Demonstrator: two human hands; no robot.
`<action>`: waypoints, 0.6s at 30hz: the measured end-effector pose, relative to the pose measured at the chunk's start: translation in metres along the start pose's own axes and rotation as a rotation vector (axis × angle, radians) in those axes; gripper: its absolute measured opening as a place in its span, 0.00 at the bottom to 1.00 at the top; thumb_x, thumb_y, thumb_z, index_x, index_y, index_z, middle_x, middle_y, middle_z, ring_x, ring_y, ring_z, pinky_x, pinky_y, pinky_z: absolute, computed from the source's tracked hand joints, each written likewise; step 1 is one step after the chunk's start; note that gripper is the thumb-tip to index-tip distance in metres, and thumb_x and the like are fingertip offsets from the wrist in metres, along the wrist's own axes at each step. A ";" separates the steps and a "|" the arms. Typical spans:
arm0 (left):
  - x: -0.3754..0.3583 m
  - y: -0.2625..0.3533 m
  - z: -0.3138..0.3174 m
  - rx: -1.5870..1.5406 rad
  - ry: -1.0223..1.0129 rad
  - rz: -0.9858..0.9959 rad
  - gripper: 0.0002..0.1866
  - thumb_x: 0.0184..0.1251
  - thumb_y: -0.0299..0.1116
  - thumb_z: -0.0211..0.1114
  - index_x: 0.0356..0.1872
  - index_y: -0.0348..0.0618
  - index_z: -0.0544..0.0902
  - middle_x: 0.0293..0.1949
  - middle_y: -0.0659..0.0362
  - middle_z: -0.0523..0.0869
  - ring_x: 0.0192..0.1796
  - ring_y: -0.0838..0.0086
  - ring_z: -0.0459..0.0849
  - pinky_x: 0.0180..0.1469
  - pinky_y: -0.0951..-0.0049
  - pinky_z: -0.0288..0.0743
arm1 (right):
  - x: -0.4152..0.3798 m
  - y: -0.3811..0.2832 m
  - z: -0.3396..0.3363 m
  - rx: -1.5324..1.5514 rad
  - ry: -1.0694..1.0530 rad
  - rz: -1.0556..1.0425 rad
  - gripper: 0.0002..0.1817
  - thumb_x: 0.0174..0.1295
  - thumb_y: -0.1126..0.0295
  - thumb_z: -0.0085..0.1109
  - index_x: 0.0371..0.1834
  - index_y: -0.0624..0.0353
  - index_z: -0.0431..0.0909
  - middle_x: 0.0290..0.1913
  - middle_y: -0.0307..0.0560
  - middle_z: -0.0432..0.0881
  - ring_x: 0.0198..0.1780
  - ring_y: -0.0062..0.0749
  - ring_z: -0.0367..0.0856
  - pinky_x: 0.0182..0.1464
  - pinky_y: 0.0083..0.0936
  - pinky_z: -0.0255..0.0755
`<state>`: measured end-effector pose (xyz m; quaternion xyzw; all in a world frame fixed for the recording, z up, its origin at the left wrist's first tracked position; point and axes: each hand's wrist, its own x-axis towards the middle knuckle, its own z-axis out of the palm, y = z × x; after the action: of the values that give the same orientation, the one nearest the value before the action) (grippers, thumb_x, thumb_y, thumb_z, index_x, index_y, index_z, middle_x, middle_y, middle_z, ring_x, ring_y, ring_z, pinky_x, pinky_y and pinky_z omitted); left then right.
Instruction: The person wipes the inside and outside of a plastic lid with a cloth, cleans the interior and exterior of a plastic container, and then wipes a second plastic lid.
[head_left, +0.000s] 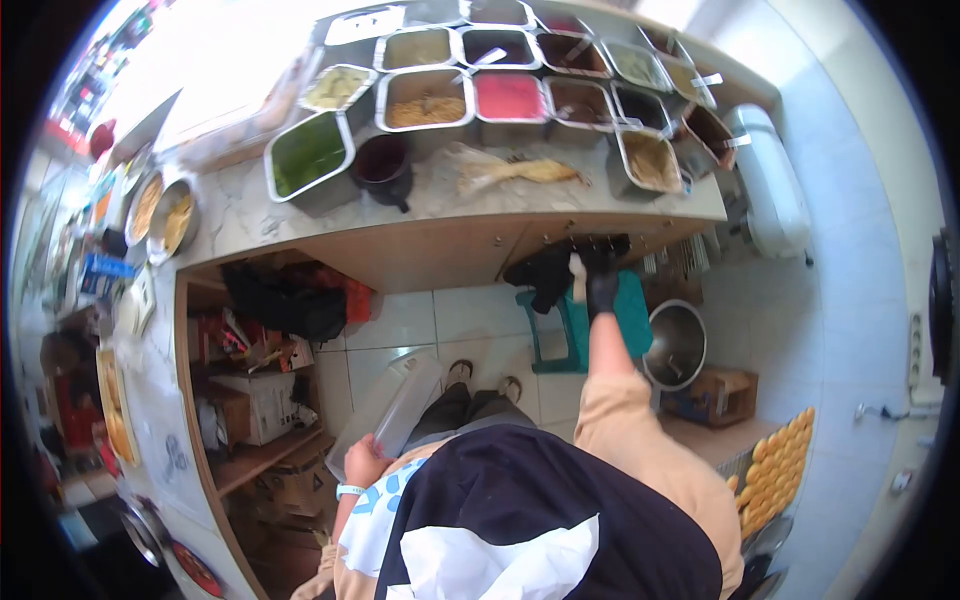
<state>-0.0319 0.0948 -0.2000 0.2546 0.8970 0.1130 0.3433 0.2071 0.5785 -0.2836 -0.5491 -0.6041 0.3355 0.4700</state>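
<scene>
My left hand (362,462), with a pale wristband, grips a clear plastic container (398,402) held low in front of my body. My right hand (601,288) wears a black glove and reaches out from a peach sleeve to the underside of the counter edge (450,228). It is against a dark bundle (548,276) hanging there, with a small white piece (577,266) beside the fingers. Whether the gloved fingers grip anything is unclear.
On the marble counter stand several steel trays of fillings (428,98), a green-filled tray (308,152), a dark jug (384,162) and a corn husk (520,172). Below are a teal stool (580,330), a steel bowl (674,344), a cardboard box (722,392) and cluttered shelves (262,390).
</scene>
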 end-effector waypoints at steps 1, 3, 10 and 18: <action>-0.003 0.002 -0.004 0.001 0.024 0.000 0.18 0.31 0.34 0.78 0.24 0.42 0.78 0.23 0.56 0.83 0.31 0.59 0.84 0.34 0.64 0.76 | -0.021 0.032 -0.005 -0.206 -0.204 0.084 0.25 0.62 0.48 0.49 0.40 0.62 0.80 0.33 0.52 0.82 0.36 0.44 0.79 0.39 0.37 0.70; -0.004 0.001 -0.006 -0.043 0.084 -0.018 0.18 0.31 0.34 0.78 0.24 0.44 0.77 0.23 0.56 0.83 0.31 0.59 0.84 0.33 0.63 0.75 | -0.079 0.099 -0.005 0.309 -0.394 0.599 0.23 0.63 0.50 0.48 0.37 0.61 0.79 0.24 0.43 0.79 0.28 0.32 0.78 0.29 0.31 0.70; -0.030 0.014 -0.011 -0.054 0.483 -0.085 0.12 0.42 0.30 0.71 0.25 0.45 0.75 0.24 0.59 0.81 0.32 0.60 0.81 0.31 0.60 0.73 | -0.154 0.082 -0.014 -0.358 -1.266 0.466 0.20 0.62 0.52 0.49 0.37 0.60 0.79 0.26 0.44 0.79 0.29 0.33 0.78 0.31 0.31 0.70; -0.077 0.018 -0.049 0.147 1.049 -0.015 0.04 0.51 0.29 0.64 0.27 0.47 0.77 0.28 0.61 0.80 0.33 0.64 0.78 0.34 0.66 0.70 | -0.114 0.039 0.050 -0.420 -1.473 0.262 0.18 0.61 0.56 0.49 0.36 0.60 0.78 0.27 0.46 0.80 0.30 0.35 0.78 0.32 0.31 0.70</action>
<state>-0.0091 0.0673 -0.1140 0.1807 0.9556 0.1594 -0.1695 0.1685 0.4791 -0.3594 -0.3289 -0.7418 0.5453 -0.2101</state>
